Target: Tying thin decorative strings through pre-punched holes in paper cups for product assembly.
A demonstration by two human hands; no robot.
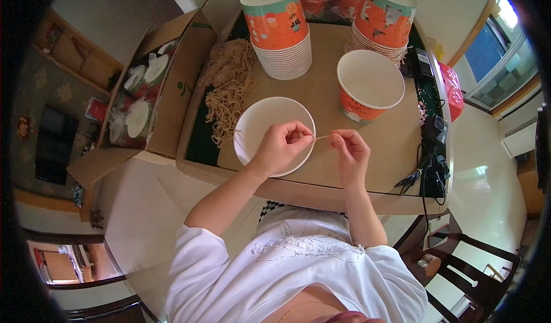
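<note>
My left hand (pixel 278 148) is closed in a pinch above a white paper bucket (pixel 258 116) that stands mouth up near the table's front edge. To its right, my right hand (pixel 350 151) pinches too. A short length of thin beige string (pixel 322 137) runs taut between the fingertips of both hands. Beyond my right hand stands another paper bucket (pixel 367 108), orange outside and white inside, open at the top. Two heaps of beige string, one a looser tangle (pixel 228 109) and one a denser bundle (pixel 232 62), lie left of the white bucket.
Upside-down stacks of orange and green paper buckets, a left stack (pixel 281 36) and a right stack (pixel 383 22), stand farther back. An open cardboard box (pixel 175 82) with wrapped buckets is at the left. Black cables (pixel 422 171) and a red plastic basket (pixel 451 90) line the right edge.
</note>
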